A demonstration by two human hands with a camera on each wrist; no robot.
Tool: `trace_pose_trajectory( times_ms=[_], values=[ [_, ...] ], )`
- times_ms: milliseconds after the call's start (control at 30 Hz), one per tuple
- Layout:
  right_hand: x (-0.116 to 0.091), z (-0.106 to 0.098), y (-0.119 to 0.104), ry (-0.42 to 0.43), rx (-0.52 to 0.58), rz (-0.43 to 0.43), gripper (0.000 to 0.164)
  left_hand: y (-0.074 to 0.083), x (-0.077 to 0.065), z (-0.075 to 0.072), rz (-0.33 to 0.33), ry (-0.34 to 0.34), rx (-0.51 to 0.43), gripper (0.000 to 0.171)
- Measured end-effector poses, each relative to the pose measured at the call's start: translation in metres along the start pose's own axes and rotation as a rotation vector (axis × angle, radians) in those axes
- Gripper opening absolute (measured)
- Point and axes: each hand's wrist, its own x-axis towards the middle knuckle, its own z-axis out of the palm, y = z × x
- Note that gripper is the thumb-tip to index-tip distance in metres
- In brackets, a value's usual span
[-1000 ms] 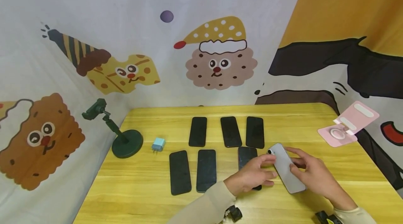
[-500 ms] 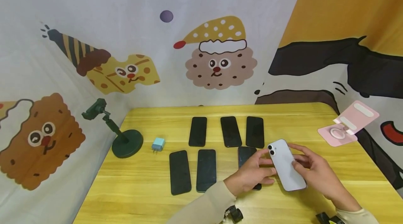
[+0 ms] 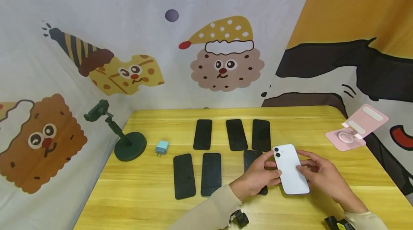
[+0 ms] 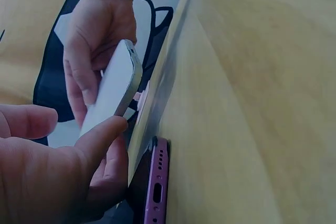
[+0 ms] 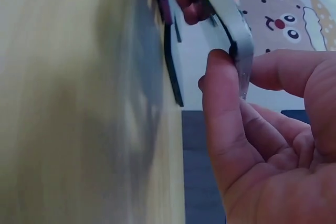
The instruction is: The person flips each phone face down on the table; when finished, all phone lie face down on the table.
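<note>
A white smartphone, its two-lens camera at the upper left of the back, is held over the table between both hands. My right hand grips its right edge, thumb on the back and fingers beneath, as the right wrist view also shows. Along the left edge, my left hand has its fingers on both sides of the phone. Screen up below the left hand lies a phone with a pinkish frame, partly covered in the head view.
Several dark phones lie screen up on the wooden table, among them one at the front left. A green phone stand and a light-blue charger plug stand left. A pink folding stand is at the far right.
The white phone has come up and turned more upright, its back now fuller to the head camera. My left fingers have closed in on its left edge; the other phones stay put.
</note>
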Motion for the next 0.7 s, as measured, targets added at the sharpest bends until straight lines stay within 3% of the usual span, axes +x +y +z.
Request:
trace_pose_trajectory(
  times_ms=[100,367,700],
  values=[
    [0.002,0.000,0.005,-0.016,0.018,0.016,0.064,0.000,0.000,0.003,0.012,0.005,0.042,0.073],
    [0.007,-0.001,0.013,-0.050,-0.028,0.043,0.063,0.001,-0.001,0.010,0.070,0.012,0.390,0.058],
    [0.010,0.000,0.018,-0.044,-0.117,0.059,0.061,0.002,-0.002,0.012,0.047,-0.005,0.448,0.047]
  ],
)
